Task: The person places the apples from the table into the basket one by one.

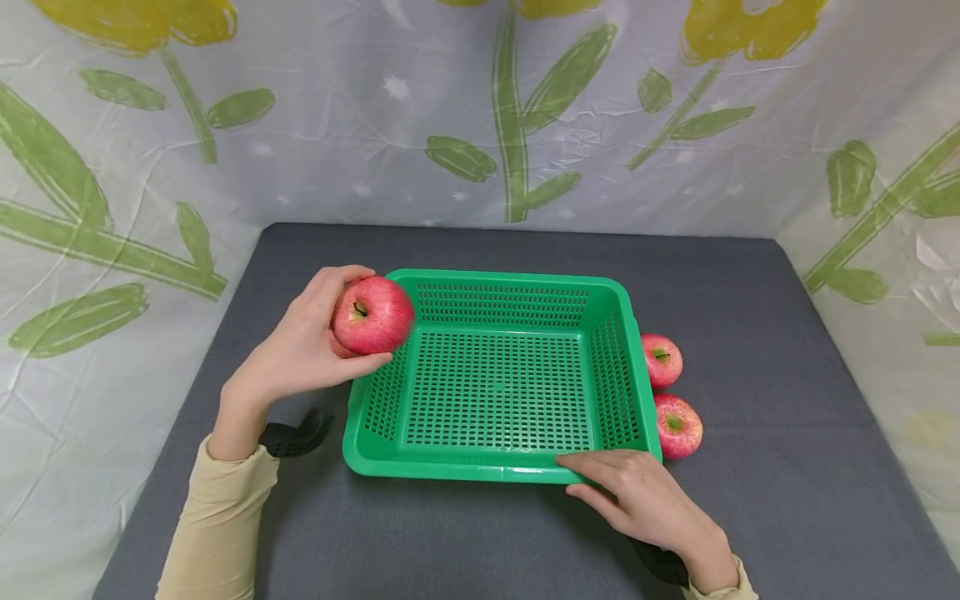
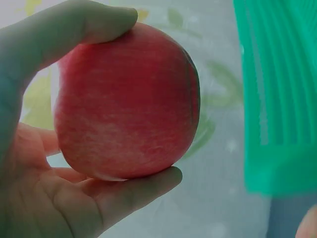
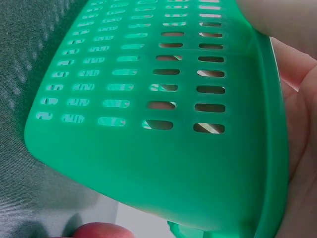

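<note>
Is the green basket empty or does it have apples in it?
Empty. The green basket shows a bare slotted floor; the left hand holds one apple, and two apples sit outside.

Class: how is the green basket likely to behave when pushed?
The green basket should move as one stiff piece, since its moulded walls hold their shape. It is probably light for its size, being perforated and empty. Pushed toward the two apples beside it, it might set them rolling, as they look round.
</note>
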`<action>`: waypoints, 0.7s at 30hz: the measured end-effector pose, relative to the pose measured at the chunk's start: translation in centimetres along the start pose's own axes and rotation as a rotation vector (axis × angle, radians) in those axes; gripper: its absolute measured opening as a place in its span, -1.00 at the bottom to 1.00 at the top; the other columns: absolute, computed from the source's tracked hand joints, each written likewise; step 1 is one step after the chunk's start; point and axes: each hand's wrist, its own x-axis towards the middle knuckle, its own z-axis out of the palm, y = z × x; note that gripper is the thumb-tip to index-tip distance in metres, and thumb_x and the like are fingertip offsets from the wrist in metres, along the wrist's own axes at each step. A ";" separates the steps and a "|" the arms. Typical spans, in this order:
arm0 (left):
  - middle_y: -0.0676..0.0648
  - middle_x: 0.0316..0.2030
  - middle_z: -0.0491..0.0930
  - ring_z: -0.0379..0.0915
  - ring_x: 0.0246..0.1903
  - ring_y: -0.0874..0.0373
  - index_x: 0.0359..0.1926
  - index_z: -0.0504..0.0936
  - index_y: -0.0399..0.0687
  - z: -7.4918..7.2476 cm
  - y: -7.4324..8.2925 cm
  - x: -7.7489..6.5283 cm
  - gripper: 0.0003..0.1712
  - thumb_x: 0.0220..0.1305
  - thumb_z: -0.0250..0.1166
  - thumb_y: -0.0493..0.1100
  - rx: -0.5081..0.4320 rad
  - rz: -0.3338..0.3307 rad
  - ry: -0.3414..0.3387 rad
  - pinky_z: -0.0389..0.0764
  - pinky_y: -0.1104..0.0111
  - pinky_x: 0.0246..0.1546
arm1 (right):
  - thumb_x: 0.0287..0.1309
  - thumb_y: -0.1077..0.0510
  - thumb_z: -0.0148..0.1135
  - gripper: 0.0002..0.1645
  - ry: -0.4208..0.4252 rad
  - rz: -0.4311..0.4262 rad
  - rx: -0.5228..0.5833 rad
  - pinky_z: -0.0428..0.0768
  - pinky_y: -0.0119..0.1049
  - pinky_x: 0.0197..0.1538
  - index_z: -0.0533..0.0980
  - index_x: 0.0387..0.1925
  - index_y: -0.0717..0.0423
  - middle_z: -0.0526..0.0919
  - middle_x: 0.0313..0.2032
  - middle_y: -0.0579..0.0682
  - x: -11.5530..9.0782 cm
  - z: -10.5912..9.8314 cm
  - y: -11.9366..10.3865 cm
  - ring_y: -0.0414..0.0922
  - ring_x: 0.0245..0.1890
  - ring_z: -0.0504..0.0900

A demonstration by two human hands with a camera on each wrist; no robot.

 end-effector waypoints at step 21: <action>-0.01 -0.07 0.24 0.26 -0.19 0.22 0.09 0.18 -0.09 8.5 -0.4 5.9 -0.14 -0.25 0.41 -0.05 0.018 0.083 -0.428 0.48 0.43 -0.36 | 0.01 0.09 0.25 -0.65 -0.009 0.008 0.010 0.48 -0.40 -0.20 0.54 -0.10 0.05 0.59 -0.20 -0.20 0.0 0.0 0.0 -0.32 -0.22 0.55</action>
